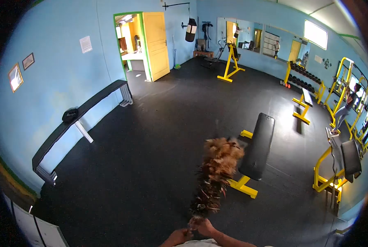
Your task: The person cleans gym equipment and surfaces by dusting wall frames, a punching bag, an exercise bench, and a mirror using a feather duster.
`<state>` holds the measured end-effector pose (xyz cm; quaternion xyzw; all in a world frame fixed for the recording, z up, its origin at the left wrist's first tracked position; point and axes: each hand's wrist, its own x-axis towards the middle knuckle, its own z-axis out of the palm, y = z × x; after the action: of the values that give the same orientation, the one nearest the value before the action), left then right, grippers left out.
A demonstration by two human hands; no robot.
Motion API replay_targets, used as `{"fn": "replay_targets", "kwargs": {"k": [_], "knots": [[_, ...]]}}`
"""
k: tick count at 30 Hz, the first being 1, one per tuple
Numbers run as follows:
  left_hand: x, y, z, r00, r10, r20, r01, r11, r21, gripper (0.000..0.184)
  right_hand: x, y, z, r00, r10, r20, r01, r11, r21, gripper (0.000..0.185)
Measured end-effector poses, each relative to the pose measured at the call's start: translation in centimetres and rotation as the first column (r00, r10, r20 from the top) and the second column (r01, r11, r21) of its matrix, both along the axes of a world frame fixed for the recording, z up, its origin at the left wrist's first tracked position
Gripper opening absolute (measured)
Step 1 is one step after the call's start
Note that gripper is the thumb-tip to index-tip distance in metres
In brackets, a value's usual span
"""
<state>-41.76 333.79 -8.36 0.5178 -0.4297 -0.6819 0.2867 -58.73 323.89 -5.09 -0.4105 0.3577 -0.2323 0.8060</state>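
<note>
At the bottom centre my right hand (203, 227) is closed round the lower end of a brown feather duster (217, 173). The duster points up and forward, its light brown head just left of a black padded bench (258, 146) with yellow legs; whether they touch is unclear. My left hand (179, 236) is beside my right hand at the duster's base, fingers curled, and what it grips is too small to make out.
Along the left wall runs a long black bench (85, 106) with a dark bag (70, 115) on it. Yellow-framed machines, a dumbbell rack (305, 76) and another person (347, 107) are at the right. A yellow door (156, 45) stands open at the back.
</note>
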Motion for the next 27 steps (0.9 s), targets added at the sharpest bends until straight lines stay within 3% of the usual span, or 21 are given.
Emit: {"fn": "replay_targets", "kwargs": {"k": [1, 2, 3, 4, 6, 7, 8, 9, 10, 11, 12, 14, 16, 17, 18, 19, 23, 24, 25, 26, 27], "knots": [[0.8, -2.4, -0.3, 1.0, 0.01, 0.004, -0.01, 1.0, 0.003, 0.037, 0.3, -2.0, -1.0, 0.999, 0.002, 0.032, -0.002, 1.0, -0.001, 0.017], [1.4, -4.7, 0.4, 0.962, -0.144, 0.233, 0.13, 0.989, 0.072, 0.037, 0.7, -4.1, -1.7, 0.999, 0.013, 0.038, -0.013, 1.0, 0.005, 0.017], [2.0, -7.5, 1.7, 0.849, -0.298, 0.436, 0.246, 0.954, 0.172, 0.037, 1.1, -6.6, -2.2, 0.977, 0.121, -0.174, -0.163, 0.955, -0.249, 0.018], [2.3, -10.3, 4.6, 0.851, -0.289, 0.439, 0.228, 0.955, 0.188, 0.037, 1.7, -8.9, -2.7, 0.905, 0.169, -0.391, -0.345, 0.828, -0.442, 0.018], [3.2, -15.5, 11.2, 0.776, -0.352, 0.524, 0.21, 0.927, 0.311, 0.036, 3.9, -13.8, -2.4, 0.953, 0.175, -0.247, -0.283, 0.804, -0.522, 0.019], [4.1, -17.9, 9.9, 0.767, -0.342, 0.543, 0.195, 0.931, 0.31, 0.036, 5.4, -17.0, -1.8, 0.971, 0.168, -0.17, -0.235, 0.789, -0.568, 0.019], [4.9, -19.8, 7.1, 0.762, -0.226, 0.607, 0.142, 0.973, 0.183, 0.035, 7.0, -20.3, -0.6, 0.982, 0.165, -0.092, -0.187, 0.771, -0.609, 0.019], [5.5, -21.6, 5.8, 0.754, -0.107, 0.648, 0.097, 0.994, 0.051, 0.034, 7.8, -23.2, 2.7, 0.95, 0.216, -0.224, -0.305, 0.79, -0.532, 0.016], [5.9, -23.6, 6.1, 0.756, -0.104, 0.647, 0.095, 0.994, 0.048, 0.034, 8.2, -25.7, 5.2, 0.894, 0.271, -0.356, -0.416, 0.799, -0.435, 0.014], [6.0, -25.7, 6.5, 0.787, -0.016, 0.617, 0.029, 1.0, -0.01, 0.033, 8.8, -27.5, 6.7, 0.89, 0.27, -0.366, -0.421, 0.795, -0.437, 0.014], [5.8, -28.0, 6.8, 0.813, 0.073, 0.578, -0.041, 0.997, -0.069, 0.033, 9.6, -29.4, 7.9, 0.953, 0.221, -0.207, -0.266, 0.938, -0.223, 0.016], [6.3, -32.5, 6.8, 0.836, 0.059, 0.545, -0.019, 0.997, -0.079, 0.032, 10.4, -33.8, 5.7, 0.99, 0.116, -0.083, -0.115, 0.993, 0.019, 0.017], [7.4, -36.3, 4.1, 0.857, 0.04, 0.514, 0.008, 0.996, -0.09, 0.031, 11.3, -38.1, 0.0, 0.992, 0.119, -0.045, -0.122, 0.989, -0.084, 0.024], [8.0, -37.3, 0.1, 0.932, 0.091, 0.351, -0.038, 0.987, -0.154, 0.034, 11.6, -40.3, -0.8, 0.992, 0.119, -0.037, -0.123, 0.985, -0.121, 0.027], [8.7, -39.2, -2.3, 0.976, 0.13, 0.176, -0.092, 0.974, -0.209, 0.036, 11.8, -42.0, 1.7, 0.941, 0.15, -0.305, -0.241, 0.926, -0.29, 0.029], [9.4, -42.0, -2.3, 0.978, 0.127, 0.169, -0.088, 0.971, -0.221, 0.036, 12.1, -44.1, 3.3, 0.826, 0.114, -0.552, -0.387, 0.827, -0.408, 0.032], [12.1, -53.4, 1.5, 0.975, -0.052, 0.217, 0.082, 0.988, -0.131, 0.039, 13.5, -53.5, 3.2, 0.778, -0.006, -0.629, -0.265, 0.904, -0.336, 0.031], [12.3, -56.0, 2.1, 0.971, -0.099, 0.219, 0.125, 0.987, -0.105, 0.04, 13.4, -55.5, 4.5, 0.962, -0.041, -0.27, -0.002, 0.988, -0.156, 0.028], [12.8, -58.6, 2.1, 0.972, -0.113, 0.206, 0.138, 0.985, -0.108, 0.04, 13.5, -57.7, 5.0, 0.99, -0.117, -0.076, 0.115, 0.993, -0.031, 0.027], [13.4, -61.6, 1.8, 0.93, -0.158, 0.331, 0.22, 0.963, -0.158, 0.04, 13.6, -60.0, 5.5, 0.972, -0.21, 0.109, 0.197, 0.973, 0.119, 0.026], [14.0, -64.7, 2.4, 0.869, -0.194, 0.456, 0.312, 0.929, -0.199, 0.041, 13.8, -63.0, 5.4, 0.991, -0.133, -0.03, 0.134, 0.991, 0.002, 0.023]]}}
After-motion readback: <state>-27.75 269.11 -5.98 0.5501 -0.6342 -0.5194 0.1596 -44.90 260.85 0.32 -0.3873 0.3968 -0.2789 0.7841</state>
